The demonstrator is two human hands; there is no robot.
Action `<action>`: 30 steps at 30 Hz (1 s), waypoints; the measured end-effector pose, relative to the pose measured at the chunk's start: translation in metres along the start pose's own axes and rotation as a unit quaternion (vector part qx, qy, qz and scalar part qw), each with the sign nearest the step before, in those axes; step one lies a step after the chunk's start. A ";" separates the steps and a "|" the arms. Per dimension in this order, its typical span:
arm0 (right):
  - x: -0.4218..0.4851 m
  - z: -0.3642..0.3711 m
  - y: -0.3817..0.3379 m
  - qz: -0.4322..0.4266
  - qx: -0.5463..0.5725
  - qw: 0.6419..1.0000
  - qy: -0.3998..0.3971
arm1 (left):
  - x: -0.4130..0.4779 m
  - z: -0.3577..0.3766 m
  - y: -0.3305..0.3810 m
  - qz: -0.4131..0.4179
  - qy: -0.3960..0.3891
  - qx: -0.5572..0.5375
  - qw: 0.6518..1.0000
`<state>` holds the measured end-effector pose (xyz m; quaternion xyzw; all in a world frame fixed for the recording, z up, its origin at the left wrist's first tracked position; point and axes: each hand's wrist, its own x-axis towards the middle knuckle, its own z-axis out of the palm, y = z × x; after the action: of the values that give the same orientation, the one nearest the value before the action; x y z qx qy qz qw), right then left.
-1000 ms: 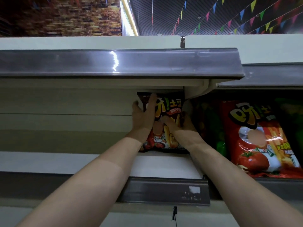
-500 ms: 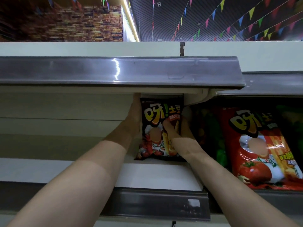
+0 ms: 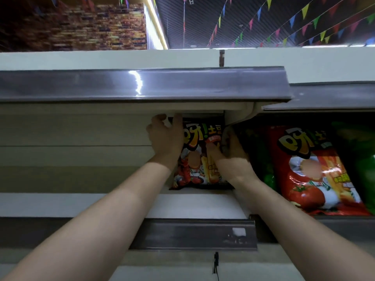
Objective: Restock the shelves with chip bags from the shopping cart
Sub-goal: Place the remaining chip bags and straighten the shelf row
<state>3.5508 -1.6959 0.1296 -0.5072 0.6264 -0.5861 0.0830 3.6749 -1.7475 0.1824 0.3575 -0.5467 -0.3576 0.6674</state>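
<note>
Standing chip bag (image 3: 195, 169) in right hand (image 3: 233, 157)

A brick wall (image 3: 91, 27) stands far left beside a bright light strip (image 3: 159, 27), with coloured pennants (image 3: 304, 11) under a dark slatted ceiling (image 3: 198, 27).

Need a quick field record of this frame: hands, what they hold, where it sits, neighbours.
left hand: grips the upper left edge of the dark chip bag
right hand: grips the bag's right edge, thumb on its front
bag pose: upright, bottom apparently on the white shelf, under the upper shelf rail
neighbours: green bags and red chip bag in the bay to the right
cart: not in view
</note>
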 end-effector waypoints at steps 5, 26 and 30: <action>-0.036 -0.028 -0.013 -0.098 -0.067 0.993 0.025 | -0.042 0.015 0.016 0.038 -0.066 -0.012 0.997; -0.038 -0.176 0.046 -0.117 -0.190 0.968 0.111 | -0.143 0.154 0.017 -0.142 -0.149 0.048 0.977; -0.029 -0.179 0.045 0.028 -0.119 0.991 0.060 | -0.146 0.154 0.015 -0.089 -0.107 0.027 0.990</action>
<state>3.4154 -1.5674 0.1324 -0.4594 0.7095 -0.5343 0.0003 3.5032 -1.6271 0.1487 0.3824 -0.5906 -0.4370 0.5604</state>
